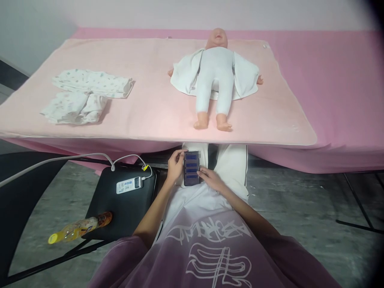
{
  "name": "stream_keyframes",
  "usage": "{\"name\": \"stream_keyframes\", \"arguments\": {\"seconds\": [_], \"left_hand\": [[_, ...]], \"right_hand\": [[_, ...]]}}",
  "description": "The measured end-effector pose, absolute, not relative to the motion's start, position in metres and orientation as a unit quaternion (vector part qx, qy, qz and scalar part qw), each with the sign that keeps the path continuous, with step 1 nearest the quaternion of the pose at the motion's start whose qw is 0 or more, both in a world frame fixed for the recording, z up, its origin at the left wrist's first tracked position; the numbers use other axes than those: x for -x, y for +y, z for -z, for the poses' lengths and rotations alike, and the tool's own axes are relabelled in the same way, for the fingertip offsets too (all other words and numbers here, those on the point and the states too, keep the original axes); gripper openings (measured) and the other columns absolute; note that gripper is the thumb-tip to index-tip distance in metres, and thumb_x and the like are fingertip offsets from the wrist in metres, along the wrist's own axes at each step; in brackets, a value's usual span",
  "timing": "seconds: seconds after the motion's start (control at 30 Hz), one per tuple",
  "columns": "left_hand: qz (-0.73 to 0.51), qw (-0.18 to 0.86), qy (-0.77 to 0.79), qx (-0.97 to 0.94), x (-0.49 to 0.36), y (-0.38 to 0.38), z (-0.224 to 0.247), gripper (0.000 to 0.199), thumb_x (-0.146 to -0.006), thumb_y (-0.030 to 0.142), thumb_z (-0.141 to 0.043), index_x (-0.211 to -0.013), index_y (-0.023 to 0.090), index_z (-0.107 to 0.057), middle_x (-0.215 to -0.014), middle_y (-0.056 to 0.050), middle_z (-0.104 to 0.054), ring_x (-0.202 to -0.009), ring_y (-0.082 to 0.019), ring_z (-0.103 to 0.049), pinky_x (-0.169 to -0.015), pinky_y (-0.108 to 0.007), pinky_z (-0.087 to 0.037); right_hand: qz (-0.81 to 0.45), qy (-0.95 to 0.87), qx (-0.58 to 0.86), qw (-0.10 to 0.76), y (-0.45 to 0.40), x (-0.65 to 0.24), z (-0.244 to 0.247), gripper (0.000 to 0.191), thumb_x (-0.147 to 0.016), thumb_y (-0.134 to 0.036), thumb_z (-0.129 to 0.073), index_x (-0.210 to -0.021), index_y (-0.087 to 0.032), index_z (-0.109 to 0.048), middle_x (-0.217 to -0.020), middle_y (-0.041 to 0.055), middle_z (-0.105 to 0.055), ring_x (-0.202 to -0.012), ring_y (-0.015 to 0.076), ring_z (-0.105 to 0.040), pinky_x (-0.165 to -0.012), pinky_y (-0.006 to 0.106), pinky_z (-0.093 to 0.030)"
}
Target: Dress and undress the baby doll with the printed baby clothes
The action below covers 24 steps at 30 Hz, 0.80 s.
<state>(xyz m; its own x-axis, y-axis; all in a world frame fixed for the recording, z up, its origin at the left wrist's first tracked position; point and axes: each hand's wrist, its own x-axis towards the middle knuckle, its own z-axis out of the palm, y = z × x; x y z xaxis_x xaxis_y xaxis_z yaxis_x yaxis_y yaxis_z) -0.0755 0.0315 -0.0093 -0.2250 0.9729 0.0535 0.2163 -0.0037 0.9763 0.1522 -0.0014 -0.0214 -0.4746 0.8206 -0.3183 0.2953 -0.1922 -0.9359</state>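
Observation:
Over my lap lies a dark, flat phone [191, 180], its screen showing several blue bars. My left hand [175, 165] is closed at the phone's upper left edge, fingertips near its top corner. At the opposite edge, my right hand [212, 178] has its fingers closed on the lower right side, a fingertip overlapping the screen. Beyond the phone, a baby doll [216, 68] lies face up on the table. White fabric is spread under its arms, and a white garment covers its body and legs; its feet are bare.
A pale pink mat [144, 120] covers much of the pink-draped table [336, 100]. Folded patterned baby clothes [90, 82] rest at left. On the black chair seat [120, 212] beside me are a white power bank [127, 185] with a cable [90, 155] and a yellow-capped bottle [81, 229].

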Motion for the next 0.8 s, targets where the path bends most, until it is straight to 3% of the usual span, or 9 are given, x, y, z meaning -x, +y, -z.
{"name": "stream_keyframes", "arguments": {"seconds": [0.33, 0.5, 0.8], "left_hand": [[-0.495, 0.367, 0.603, -0.507, 0.075, 0.031, 0.007, 0.038, -0.109, 0.057, -0.069, -0.119, 0.023, -0.083, -0.124, -0.01, -0.083, -0.114, -0.028, -0.076, -0.107, -0.042, -0.057], [-0.5, 0.385, 0.603, -0.488, 0.075, 0.029, 0.008, 0.043, -0.111, 0.061, -0.063, -0.119, 0.023, -0.083, -0.125, -0.011, -0.083, -0.114, -0.027, -0.076, -0.106, -0.041, -0.058], [-0.508, 0.385, 0.595, -0.489, 0.079, 0.028, 0.016, 0.044, -0.111, 0.06, -0.064, -0.122, 0.023, -0.083, -0.132, -0.012, -0.082, -0.126, -0.03, -0.075, -0.115, -0.045, -0.055]], "right_hand": [[-0.62, -0.596, 0.459, 0.222, -0.001, -0.152, 0.016, 0.047, -0.107, -0.068, -0.056, -0.09, -0.025, -0.057, -0.085, -0.0015, -0.067, -0.087, 0.0209, -0.065, -0.09, 0.034, -0.049], [-0.612, -0.607, 0.456, 0.222, -0.002, -0.153, 0.022, 0.048, -0.108, -0.07, -0.056, -0.092, -0.024, -0.06, -0.084, -0.0018, -0.067, -0.085, 0.0203, -0.063, -0.087, 0.033, -0.051], [-0.65, -0.592, 0.417, 0.229, -0.004, -0.156, 0.037, 0.032, -0.102, -0.052, -0.071, -0.115, -0.023, -0.071, -0.102, 0.0023, -0.077, -0.095, 0.0208, -0.072, -0.093, 0.036, -0.056]]}}
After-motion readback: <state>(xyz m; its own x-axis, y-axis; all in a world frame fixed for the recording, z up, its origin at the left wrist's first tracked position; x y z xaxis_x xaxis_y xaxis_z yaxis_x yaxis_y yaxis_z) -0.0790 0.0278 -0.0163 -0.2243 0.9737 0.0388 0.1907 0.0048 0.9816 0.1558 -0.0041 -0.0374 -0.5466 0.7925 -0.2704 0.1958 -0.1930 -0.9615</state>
